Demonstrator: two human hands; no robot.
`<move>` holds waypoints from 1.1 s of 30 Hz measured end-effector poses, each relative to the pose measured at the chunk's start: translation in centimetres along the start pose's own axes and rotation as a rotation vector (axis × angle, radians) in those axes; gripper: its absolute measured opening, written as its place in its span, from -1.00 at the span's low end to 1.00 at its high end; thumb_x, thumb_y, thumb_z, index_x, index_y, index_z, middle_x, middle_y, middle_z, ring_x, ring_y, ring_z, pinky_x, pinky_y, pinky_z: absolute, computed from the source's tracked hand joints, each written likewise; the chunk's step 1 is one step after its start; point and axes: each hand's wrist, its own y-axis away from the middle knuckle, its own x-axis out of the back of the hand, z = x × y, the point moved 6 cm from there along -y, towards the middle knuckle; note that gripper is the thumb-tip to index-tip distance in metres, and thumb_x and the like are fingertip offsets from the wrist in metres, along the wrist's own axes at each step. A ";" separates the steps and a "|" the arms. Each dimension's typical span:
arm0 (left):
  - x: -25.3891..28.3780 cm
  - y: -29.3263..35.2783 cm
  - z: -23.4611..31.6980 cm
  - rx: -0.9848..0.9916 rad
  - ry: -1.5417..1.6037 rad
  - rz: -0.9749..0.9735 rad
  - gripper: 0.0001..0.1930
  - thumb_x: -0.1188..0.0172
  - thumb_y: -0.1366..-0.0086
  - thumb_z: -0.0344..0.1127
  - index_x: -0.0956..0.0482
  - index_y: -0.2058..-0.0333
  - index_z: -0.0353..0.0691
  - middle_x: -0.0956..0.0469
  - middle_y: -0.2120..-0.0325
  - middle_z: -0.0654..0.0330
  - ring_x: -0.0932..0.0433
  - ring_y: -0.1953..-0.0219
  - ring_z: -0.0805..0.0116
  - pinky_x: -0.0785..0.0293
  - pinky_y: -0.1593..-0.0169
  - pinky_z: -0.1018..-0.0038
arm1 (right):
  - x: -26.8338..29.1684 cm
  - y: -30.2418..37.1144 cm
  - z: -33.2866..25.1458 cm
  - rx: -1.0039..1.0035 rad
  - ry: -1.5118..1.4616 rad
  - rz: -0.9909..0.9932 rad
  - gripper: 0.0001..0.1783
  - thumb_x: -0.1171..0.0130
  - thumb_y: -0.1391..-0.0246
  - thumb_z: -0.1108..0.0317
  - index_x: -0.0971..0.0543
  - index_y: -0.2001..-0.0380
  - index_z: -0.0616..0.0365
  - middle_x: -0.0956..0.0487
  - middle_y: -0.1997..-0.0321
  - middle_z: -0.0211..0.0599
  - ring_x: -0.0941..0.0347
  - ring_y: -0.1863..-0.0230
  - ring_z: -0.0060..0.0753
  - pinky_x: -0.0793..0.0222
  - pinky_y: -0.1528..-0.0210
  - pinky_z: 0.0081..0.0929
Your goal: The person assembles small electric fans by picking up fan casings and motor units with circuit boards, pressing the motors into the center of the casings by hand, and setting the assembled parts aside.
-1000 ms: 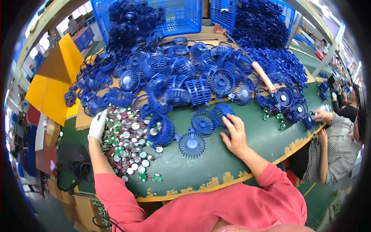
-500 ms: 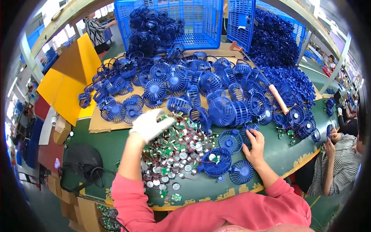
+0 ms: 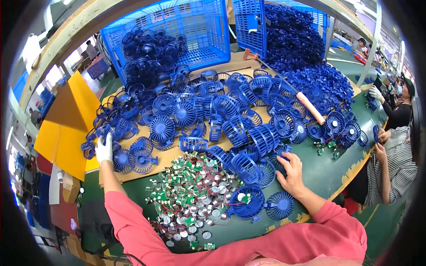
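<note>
My left hand (image 3: 104, 150), in a white glove, reaches to the left end of a heap of blue plastic fan housings (image 3: 162, 128). Its fingers are apart beside the housings there, and I see nothing held. Bare, my right hand (image 3: 291, 174) rests with spread fingers at the heap's near right side, fingertips by a round fan grille. Between my arms lies a pile of small motors with green circuit boards and red wires (image 3: 191, 190). Near my right hand, one fan housing (image 3: 246, 202) has a motor and board inside, next to a flat grille (image 3: 280, 205).
Cardboard (image 3: 133, 174) lies under the heap on the green table (image 3: 330, 175). Blue crates (image 3: 213, 33) stand behind. A pink-handled rod (image 3: 310, 107) lies across the parts at right. A yellow panel (image 3: 66, 126) stands at left. Co-workers (image 3: 386, 164) sit at right.
My left hand has moved left from above the motor pile to the housings. A blurred fan housing has come nearer and lies by the grilles. My right hand stays put; the view has shifted.
</note>
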 end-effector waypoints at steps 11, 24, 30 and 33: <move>-5.4 2.6 5.3 -0.290 0.011 -0.339 -0.27 -0.34 0.02 0.15 -0.51 -0.04 -0.24 -0.33 -0.07 -0.23 -0.35 -0.12 -0.05 -0.27 -0.20 0.28 | 0.1 -0.3 -0.1 -0.024 -0.023 -0.013 -0.41 -0.27 0.23 0.44 -0.46 -0.01 0.11 -0.37 -0.11 -0.12 -0.22 -0.19 0.03 -0.09 -0.21 -0.11; -7.4 11.0 14.0 -0.462 0.289 -0.627 -0.32 -0.30 -0.11 -0.07 -0.39 -0.11 -0.42 -0.49 -0.02 -0.02 -0.48 -0.02 0.24 -0.37 -0.10 0.40 | -0.3 -0.1 1.9 -0.111 -0.079 0.050 -0.34 -0.29 0.24 0.49 -0.44 -0.07 0.09 -0.28 -0.23 -0.07 -0.14 -0.26 0.08 -0.02 -0.29 -0.10; -7.9 13.7 23.2 -0.604 0.212 -0.693 -0.26 -0.30 -0.03 0.06 -0.44 -0.08 -0.37 -0.52 0.02 -0.08 -0.49 -0.05 0.12 -0.34 -0.14 0.36 | -0.6 0.1 2.0 -0.129 -0.046 0.016 -0.33 -0.30 0.23 0.51 -0.43 -0.08 0.08 -0.27 -0.26 -0.11 -0.11 -0.30 0.06 0.03 -0.32 -0.09; -7.9 14.9 26.8 -0.747 0.142 -0.623 -0.24 -0.30 0.01 0.16 -0.50 -0.04 -0.32 -0.53 0.04 -0.15 -0.50 -0.04 0.00 -0.34 -0.15 0.32 | -1.1 -0.2 1.8 -0.108 -0.055 -0.004 -0.33 -0.30 0.23 0.50 -0.44 -0.08 0.08 -0.27 -0.25 -0.10 -0.11 -0.30 0.05 0.03 -0.33 -0.10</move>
